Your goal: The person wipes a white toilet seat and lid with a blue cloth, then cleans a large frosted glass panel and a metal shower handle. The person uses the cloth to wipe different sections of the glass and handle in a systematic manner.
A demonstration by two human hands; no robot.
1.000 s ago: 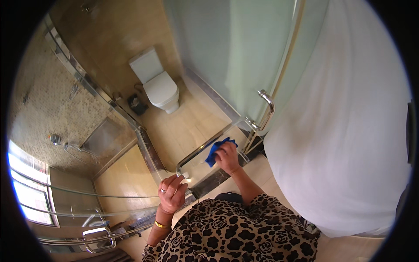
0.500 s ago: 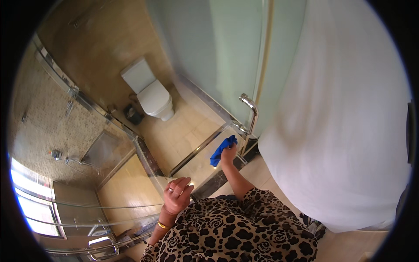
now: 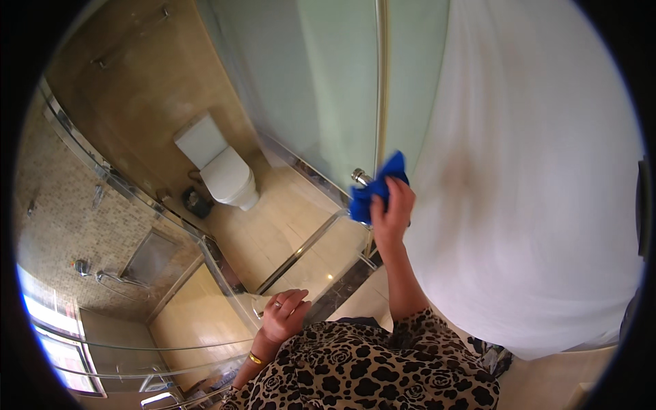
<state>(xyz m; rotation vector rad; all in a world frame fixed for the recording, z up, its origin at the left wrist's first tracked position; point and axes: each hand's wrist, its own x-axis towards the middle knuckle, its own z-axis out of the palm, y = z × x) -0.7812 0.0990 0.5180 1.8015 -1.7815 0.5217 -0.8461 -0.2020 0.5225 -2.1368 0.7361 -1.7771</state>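
Note:
My right hand (image 3: 393, 208) is closed around a crumpled blue cloth (image 3: 389, 174). The cloth lies against a chrome door handle (image 3: 360, 177) on the frosted glass door (image 3: 342, 89) and covers most of it; the handle's rounded end sticks out at the left. Lower and to the left, my left hand (image 3: 285, 316) has its fingers bent together, with a ring and a gold bracelet showing. It is close to a second metal fitting (image 3: 258, 306) by the edge of a clear glass panel. What lies under those fingers is hidden.
A white toilet (image 3: 229, 176) stands beyond the glass, beside a small dark bin (image 3: 197, 202). To the left are curved metal rails and a mosaic wall (image 3: 61, 212) with a shower fitting (image 3: 82, 267). A large white curtain-like sheet (image 3: 526, 191) hangs at the right.
My right hand has carried the blue cloth up and to the right, onto the chrome handle. My left hand has shifted slightly. The view has turned a little.

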